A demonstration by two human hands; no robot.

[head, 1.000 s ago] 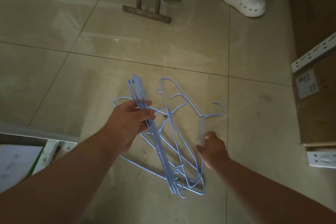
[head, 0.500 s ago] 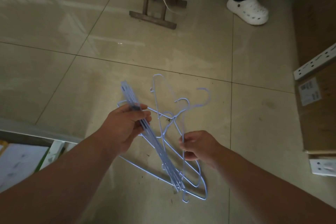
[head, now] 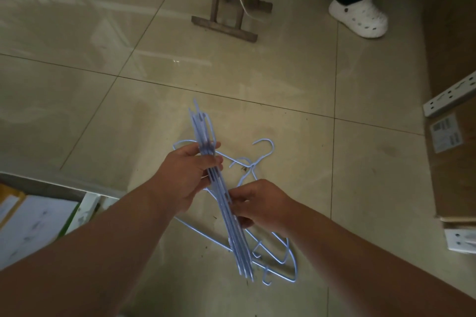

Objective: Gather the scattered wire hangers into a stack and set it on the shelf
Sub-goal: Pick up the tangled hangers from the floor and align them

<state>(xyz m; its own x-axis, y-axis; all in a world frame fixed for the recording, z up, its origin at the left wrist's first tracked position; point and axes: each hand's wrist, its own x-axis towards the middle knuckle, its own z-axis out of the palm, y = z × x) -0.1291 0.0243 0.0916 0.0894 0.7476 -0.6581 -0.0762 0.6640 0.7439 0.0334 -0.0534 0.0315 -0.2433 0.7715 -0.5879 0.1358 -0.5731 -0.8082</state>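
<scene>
A bundle of several light blue wire hangers (head: 206, 131) stands edge-on above the tiled floor, running from upper left to lower right. My left hand (head: 185, 175) is shut around its upper part. My right hand (head: 260, 203) pinches the bundle lower down from the right side. A few loose blue hangers (head: 265, 147) still lie on the floor beneath and to the right, one hook pointing up past my right hand, others showing near the bundle's lower end (head: 286, 257).
A wooden stand foot (head: 224, 26) sits on the floor ahead. A person's white clog (head: 360, 18) is at the upper right. Cardboard boxes (head: 456, 162) and white metal rails (head: 450, 100) line the right edge. White papers (head: 31, 221) lie at lower left.
My right hand lifted a hanger off the floor and brought it left against the bundle in my left hand. The bundle is now tighter and held a little higher.
</scene>
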